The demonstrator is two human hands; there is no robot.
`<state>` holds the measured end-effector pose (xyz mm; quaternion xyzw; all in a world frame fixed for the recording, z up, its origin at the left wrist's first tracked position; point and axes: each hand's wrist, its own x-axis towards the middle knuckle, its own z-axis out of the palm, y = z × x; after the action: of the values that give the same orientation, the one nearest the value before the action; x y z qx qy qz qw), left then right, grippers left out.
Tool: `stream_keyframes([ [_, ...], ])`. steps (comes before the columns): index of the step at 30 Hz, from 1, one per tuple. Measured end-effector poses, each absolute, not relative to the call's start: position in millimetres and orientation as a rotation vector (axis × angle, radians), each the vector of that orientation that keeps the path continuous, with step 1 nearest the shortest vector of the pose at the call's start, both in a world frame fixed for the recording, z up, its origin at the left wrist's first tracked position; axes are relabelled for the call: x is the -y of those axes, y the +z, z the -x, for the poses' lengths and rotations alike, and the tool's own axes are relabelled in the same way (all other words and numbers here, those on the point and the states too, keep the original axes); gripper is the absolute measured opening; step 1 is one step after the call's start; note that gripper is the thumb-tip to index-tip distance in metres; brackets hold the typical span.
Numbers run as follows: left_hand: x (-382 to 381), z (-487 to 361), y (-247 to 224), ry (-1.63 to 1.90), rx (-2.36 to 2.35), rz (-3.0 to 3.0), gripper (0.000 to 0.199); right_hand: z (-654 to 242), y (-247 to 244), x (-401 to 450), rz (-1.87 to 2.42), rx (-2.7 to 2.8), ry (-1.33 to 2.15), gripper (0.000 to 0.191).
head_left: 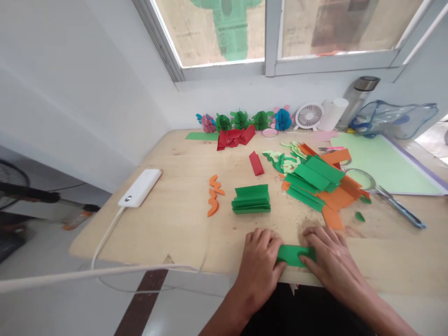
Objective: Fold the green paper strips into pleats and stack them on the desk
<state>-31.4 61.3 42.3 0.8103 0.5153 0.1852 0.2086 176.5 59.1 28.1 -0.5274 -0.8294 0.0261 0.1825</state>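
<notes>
Near the table's front edge lies a green folded paper strip point(291, 255). My left hand point(261, 259) is closed on its left end, fingers curled and thumb along the near edge. At the right end my right hand point(327, 254) grips it, thumb on top of the paper. Just beyond my left hand stands a stack of accordion-folded green paper point(251, 200). Two wavy orange paper cutouts point(213, 203) lie to its left, and a small red folded paper point(256, 163) sits behind it. Ahead of my right hand, green paper strips point(315, 172) overlap orange paper pieces point(345, 193).
Scissors point(399, 205) lie at the right beside a light green sheet point(392, 163). Along the wall stand paper honeycomb figures point(241, 120), a small white fan point(309, 115) and a bottle point(357, 100). A white power bank point(140, 187) with a cable rests at the left.
</notes>
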Motion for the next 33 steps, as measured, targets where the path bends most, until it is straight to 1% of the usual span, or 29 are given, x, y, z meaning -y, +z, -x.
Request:
stream_keyframes([
  [4,-64.7,30.6,43.2,0.483,-1.439,-2.269,0.026,-173.1,30.5,-56.7,1.494,2.322,0.089,0.009],
  [11,-63.7,28.7,43.4,0.559,-1.385,-2.161,0.027,-173.4,31.4,-52.3,1.493,2.282,0.179,0.011],
  [14,-64.9,26.2,48.2,0.597,-1.33,-2.135,0.028,-175.3,35.5,-55.8,1.452,2.266,0.163,0.008],
  [17,-66.0,23.6,54.3,0.644,-1.315,-2.115,0.029,-175.1,41.2,-57.6,1.412,2.297,0.151,0.017],
  [20,-68.6,25.8,61.5,0.737,-1.324,-2.057,0.025,-174.5,47.3,-59.2,1.39,2.348,0.284,0.015],
  [22,-75.2,32.0,66.8,0.844,-1.329,-2.028,0.023,-177.3,52.2,-67.0,1.397,2.302,0.322,0.023],
  [25,-97.1,47.0,73.3,1.06,-1.417,-2.015,0.024,-188.9,61.0,-95.2,1.466,2.182,0.176,0.027],
  [27,-118.3,57.4,75.8,1.134,-1.621,-2.064,0.023,-199.5,66.5,-119.4,1.539,2.137,0.004,0.028],
  [28,-129.6,61.7,76.5,1.073,-1.748,-2.132,0.022,-204.3,68.7,-130.0,1.599,2.11,-0.151,0.029],
  [30,-150.8,67.6,76.6,0.785,-1.966,-2.304,0.022,-211.1,71.0,-143.5,1.608,2.068,-0.435,0.03],
  [31,-160.3,69.1,75.9,0.739,-1.989,-2.329,0.022,-212.6,70.9,-145.4,1.597,2.037,-0.522,0.03],
  [33,-176.8,69.6,73.2,0.65,-2.002,-2.379,0.023,-212.3,68.7,-140.8,1.555,2.002,-0.566,0.029],
])
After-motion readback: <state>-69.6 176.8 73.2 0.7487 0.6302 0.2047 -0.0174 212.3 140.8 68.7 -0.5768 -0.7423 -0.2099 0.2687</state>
